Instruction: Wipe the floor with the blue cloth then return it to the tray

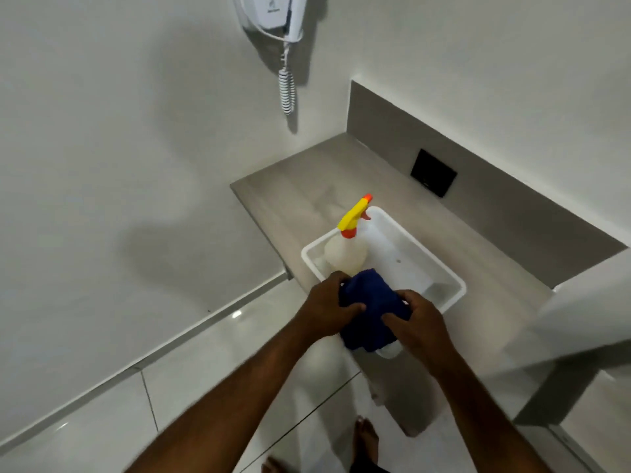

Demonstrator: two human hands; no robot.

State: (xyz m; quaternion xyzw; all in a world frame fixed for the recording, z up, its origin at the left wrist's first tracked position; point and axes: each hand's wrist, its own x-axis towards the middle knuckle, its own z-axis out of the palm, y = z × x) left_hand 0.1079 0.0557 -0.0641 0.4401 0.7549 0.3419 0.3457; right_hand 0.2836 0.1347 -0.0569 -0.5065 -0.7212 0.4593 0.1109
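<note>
A bunched dark blue cloth (pixel 372 310) hangs over the near end of a white plastic tray (pixel 450 278) that stands on a grey counter. My left hand (pixel 327 307) grips the cloth's left side and my right hand (pixel 418 324) grips its right side. The cloth and my hands hide the tray's near rim. Shiny white floor tiles (pixel 218 367) lie below the counter's edge.
A clear spray bottle (pixel 346 250) with a yellow and orange trigger head stands in the tray's left corner. The grey counter (pixel 307 192) meets white walls; a black socket plate (pixel 433 173) sits on its backsplash. A wall-mounted white hairdryer (pixel 273 11) hangs above. My bare feet (pixel 365 438) stand on the tiles.
</note>
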